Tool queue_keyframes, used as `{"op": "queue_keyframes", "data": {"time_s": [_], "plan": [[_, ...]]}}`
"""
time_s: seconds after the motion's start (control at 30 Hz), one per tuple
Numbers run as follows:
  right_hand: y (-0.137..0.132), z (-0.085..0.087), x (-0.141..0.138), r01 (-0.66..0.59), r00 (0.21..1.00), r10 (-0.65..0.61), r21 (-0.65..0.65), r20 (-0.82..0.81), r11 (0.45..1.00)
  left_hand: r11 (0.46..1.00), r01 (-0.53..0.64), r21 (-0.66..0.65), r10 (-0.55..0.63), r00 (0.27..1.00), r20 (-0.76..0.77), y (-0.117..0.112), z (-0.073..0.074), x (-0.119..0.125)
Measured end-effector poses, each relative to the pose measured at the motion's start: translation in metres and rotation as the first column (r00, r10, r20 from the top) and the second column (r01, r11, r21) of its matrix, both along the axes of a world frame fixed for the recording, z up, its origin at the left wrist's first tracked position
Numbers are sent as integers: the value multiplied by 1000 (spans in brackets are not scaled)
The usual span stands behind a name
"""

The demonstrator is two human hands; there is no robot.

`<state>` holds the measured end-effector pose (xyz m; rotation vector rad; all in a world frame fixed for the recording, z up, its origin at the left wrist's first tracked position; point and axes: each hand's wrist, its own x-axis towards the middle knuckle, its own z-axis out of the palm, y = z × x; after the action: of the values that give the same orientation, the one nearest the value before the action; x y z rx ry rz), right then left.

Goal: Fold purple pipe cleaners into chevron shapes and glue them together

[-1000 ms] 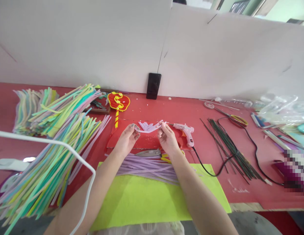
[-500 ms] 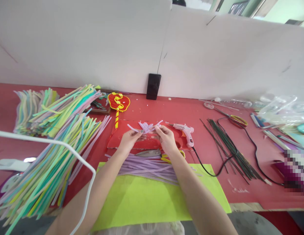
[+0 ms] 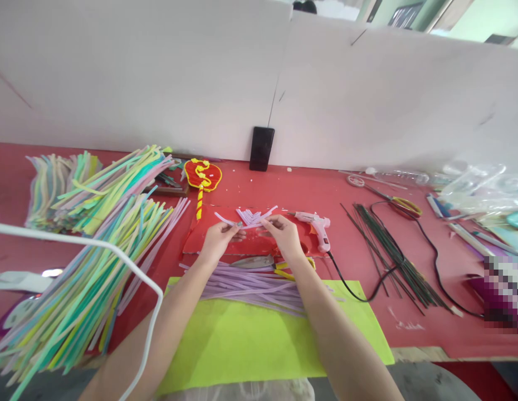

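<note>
Both my hands meet over a red sheet (image 3: 200, 239) in the middle of the red table. My left hand (image 3: 217, 240) and my right hand (image 3: 284, 236) pinch a small bunch of bent lilac pipe-cleaner pieces (image 3: 249, 217) between their fingertips, its ends fanning out above the fingers. Just below my wrists lies a loose pile of lilac pipe cleaners (image 3: 250, 287) across the top of a lime-green felt sheet (image 3: 242, 340). Grey-bladed scissors with yellow handles (image 3: 259, 262) lie between the red sheet and that pile.
A pink glue gun (image 3: 319, 225) with a black cord lies right of my right hand. Big heaps of pastel pipe cleaners (image 3: 87, 262) fill the left. A red and yellow ornament (image 3: 201, 175), a black phone (image 3: 261, 146), green wire stems (image 3: 388, 253) and plastic bags (image 3: 480, 189) lie around.
My hands have moved closer together, folding the stretched lilac strip into a tighter bunch, and my right hand has shifted slightly left.
</note>
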<state>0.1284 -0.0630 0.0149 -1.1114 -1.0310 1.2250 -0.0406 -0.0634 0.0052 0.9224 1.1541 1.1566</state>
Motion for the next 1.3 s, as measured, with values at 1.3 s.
{"op": "queue_keyframes", "data": {"time_s": [1.3], "plan": [[-1,-3,-8,22,987,-26,-29,-158,999,995,-1,102,-20,978,206,-4,7,4]]}}
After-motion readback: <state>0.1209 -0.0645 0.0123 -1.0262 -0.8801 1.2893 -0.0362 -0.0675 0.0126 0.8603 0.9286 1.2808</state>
